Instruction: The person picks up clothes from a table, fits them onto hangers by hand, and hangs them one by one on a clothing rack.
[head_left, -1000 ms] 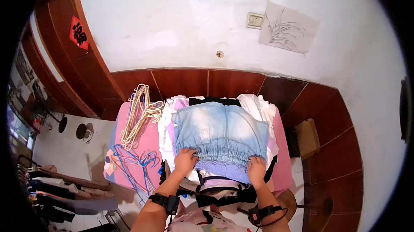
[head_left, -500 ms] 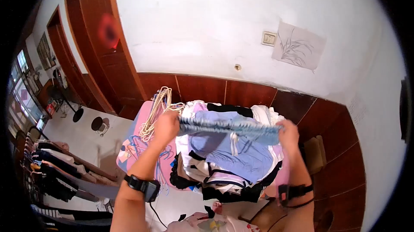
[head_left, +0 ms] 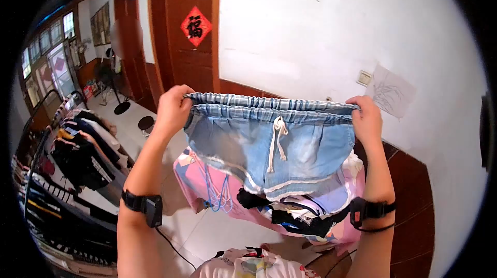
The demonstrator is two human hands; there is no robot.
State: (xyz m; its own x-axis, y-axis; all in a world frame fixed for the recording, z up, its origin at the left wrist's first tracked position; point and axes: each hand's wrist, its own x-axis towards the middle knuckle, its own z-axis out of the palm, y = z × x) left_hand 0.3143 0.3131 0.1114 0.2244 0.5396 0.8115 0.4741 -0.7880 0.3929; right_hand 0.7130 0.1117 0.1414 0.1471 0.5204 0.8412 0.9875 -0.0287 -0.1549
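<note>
Light blue denim shorts hang stretched between my two hands, the elastic waistband at the top and a white drawstring dangling in front. My left hand is closed on one end of the waistband. At the other end, my right hand pinches the band. Below and behind the shorts lies a pile of clothes, white, lilac and black, partly hidden by them. Blue hangers rest on the pink cover left of the pile.
A rack of hanging clothes stands at the left. Behind it are a round stool and a stand fan. A brown door with a red sign and a white wall are beyond.
The shorts have been lifted off the pile and raised toward the camera, now hanging upright with their front showing. The view has turned left, bringing more of the clothes rack and door in.
</note>
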